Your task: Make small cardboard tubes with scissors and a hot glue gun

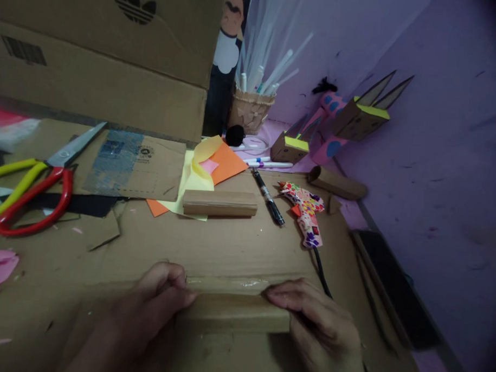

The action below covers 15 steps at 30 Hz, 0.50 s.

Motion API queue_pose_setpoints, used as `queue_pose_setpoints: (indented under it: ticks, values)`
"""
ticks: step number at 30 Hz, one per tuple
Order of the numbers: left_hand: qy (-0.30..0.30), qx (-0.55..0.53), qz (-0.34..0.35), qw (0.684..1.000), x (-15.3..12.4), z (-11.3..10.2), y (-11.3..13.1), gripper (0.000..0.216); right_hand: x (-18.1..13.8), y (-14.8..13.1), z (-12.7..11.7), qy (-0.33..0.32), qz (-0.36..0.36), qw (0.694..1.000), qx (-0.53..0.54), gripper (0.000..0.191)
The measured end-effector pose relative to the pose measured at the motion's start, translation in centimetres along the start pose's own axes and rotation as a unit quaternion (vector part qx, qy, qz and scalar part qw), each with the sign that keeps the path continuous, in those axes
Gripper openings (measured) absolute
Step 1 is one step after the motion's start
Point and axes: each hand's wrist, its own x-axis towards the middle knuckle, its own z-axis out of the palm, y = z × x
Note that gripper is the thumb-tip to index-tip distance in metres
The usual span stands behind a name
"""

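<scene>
My left hand (154,307) and my right hand (316,324) both press on a folded cardboard strip (231,305) lying on the cardboard sheet (229,250) near me. Left fingers pinch its left end, right fingers hold its right end. A shiny line of glue runs along the strip's top edge. A second folded cardboard block (220,203) lies further off, partly on yellow paper (191,178) and orange paper (226,163).
A decorated glue gun (306,212) and a black pen (268,198) lie to the right. Red and yellow scissors (32,189) rest at left. Cardboard boxes (102,56) stand behind, with a cup of sticks (251,107) and cardboard craft figures (356,116) near the purple wall.
</scene>
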Motion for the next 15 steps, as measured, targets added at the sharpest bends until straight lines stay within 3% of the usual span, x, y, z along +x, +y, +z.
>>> queue_pose_setpoints:
  ticks: [5, 10, 15]
  values:
    - [-0.032, -0.024, 0.011, 0.999, 0.8, 0.2, -0.3, 0.025, 0.1, 0.1, 0.6, 0.008, 0.058, 0.998, -0.016, 0.023]
    - [-0.032, -0.005, -0.005, 0.999, 1.1, 0.4, -0.6, 0.022, -0.6, 0.3, 1.3, 0.051, 0.210, 0.975, -0.059, 0.010]
    - [0.012, 0.031, -0.071, 0.997, 0.2, 1.3, -0.5, 0.025, -0.8, 0.6, 0.8, 0.040, 0.122, 0.989, -0.073, 0.008]
